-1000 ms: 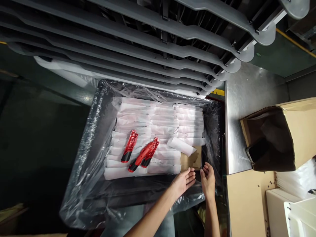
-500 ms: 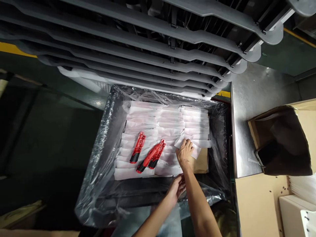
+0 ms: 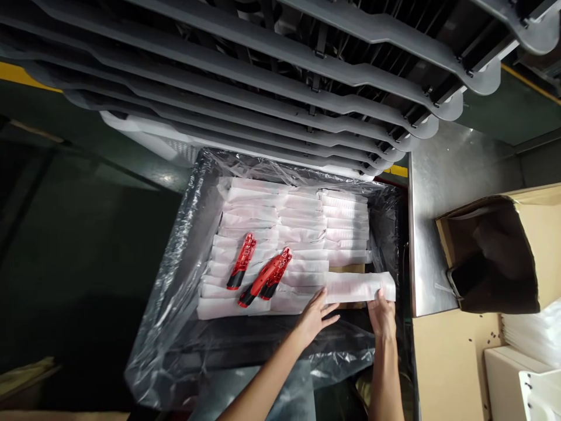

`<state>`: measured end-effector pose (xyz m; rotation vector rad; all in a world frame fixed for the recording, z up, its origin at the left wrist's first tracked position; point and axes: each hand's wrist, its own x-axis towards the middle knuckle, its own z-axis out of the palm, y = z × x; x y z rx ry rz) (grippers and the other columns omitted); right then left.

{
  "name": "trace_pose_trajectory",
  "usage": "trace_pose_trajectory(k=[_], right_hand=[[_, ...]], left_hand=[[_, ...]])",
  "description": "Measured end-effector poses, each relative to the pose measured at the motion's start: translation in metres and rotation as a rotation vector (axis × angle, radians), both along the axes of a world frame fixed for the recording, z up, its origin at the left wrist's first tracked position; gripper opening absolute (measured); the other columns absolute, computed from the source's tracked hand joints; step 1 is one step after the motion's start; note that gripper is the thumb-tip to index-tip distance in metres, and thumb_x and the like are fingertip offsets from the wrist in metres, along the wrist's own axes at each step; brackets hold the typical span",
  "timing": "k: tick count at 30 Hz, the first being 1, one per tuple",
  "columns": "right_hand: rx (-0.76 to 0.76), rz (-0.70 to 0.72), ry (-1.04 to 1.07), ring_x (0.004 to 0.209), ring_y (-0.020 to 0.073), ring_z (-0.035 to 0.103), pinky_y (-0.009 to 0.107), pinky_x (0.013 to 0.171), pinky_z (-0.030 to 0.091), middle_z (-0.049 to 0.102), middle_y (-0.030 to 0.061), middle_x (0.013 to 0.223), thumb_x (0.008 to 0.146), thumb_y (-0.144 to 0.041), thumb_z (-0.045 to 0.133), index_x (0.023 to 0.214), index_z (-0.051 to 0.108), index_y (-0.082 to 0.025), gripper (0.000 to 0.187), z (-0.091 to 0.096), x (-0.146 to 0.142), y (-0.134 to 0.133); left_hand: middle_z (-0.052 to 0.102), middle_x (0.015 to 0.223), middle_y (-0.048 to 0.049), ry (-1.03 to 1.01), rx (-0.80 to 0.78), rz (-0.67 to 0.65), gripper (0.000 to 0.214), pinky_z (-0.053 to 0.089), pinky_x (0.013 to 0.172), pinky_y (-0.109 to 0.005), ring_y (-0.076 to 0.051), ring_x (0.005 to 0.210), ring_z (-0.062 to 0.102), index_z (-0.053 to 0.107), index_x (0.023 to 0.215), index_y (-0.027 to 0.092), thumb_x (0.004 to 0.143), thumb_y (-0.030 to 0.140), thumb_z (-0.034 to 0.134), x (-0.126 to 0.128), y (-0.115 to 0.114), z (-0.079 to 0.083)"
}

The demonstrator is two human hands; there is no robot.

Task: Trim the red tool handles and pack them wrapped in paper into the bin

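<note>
A long, flat white wrapped packet [image 3: 355,286] lies level between my two hands, above the right-hand end of a lined bin. My right hand [image 3: 382,313] is closed on the packet's right end, thumb on top. At the left end, my left hand [image 3: 312,318] touches the corner with a fingertip, its other fingers spread apart. Rows of similar white packets [image 3: 249,219] fill much of the bin [image 3: 173,257]. On them rest a red and black tool-like part [image 3: 242,261] and two more red and black parts [image 3: 265,278], overlapping. What the held packet contains is hidden.
Clear plastic lines the bin. Brown cardboard [image 3: 346,269] shows beneath the held packet. Stacked grey trays [image 3: 263,88] overhang the far side. To the right are a metal table [image 3: 438,169], an open carton [image 3: 491,257] and a white box [image 3: 508,374].
My right hand has moved right and toward me, now gripping the packet's end. A white wrap lying askew under that hand is now a straight packet. My left hand has opened and touches it.
</note>
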<state>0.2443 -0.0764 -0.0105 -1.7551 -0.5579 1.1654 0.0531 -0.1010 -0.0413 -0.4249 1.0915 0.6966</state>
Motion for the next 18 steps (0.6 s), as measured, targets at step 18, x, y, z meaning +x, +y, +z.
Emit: trace_pose_trajectory(k=[18], right_hand=[[-0.331,-0.403,0.13,0.092,0.0173,0.067,0.035,0.078,0.059,0.066,0.0062,0.113,0.097,-0.037,0.063,0.119,0.061,-0.016,0.03,-0.117,0.006,0.014]], left_hand=[[0.073,0.095,-0.0074,0.308,0.139,-0.25,0.048,0.05,0.094,-0.037,-0.028,0.105,0.068,0.067,0.105,0.021,0.061,0.023,0.086,0.011,-0.03,-0.028]])
